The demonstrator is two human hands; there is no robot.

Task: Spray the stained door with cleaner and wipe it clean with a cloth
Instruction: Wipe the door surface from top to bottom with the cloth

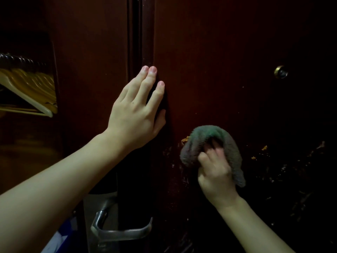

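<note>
While the metal door handle (pixel 116 229) sits lowest and closest, the right hand (pixel 215 172) has its fingers curled into a bunched green cloth (pixel 209 136), pressing it on the dark door (pixel 218 61) by orange stains (pixel 185 139). Left hand (pixel 135 114) rests flat, fingers straight and mostly together, at the door's edge. Peephole (pixel 281 72) sits higher right.

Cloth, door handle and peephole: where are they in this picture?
Cloth (pixel 209 136): head view, on the top fold above the fingers.
Door handle (pixel 124 231): head view, on the middle of the lever bar.
Peephole (pixel 281 72): head view, on its brass ring and lens.
</note>
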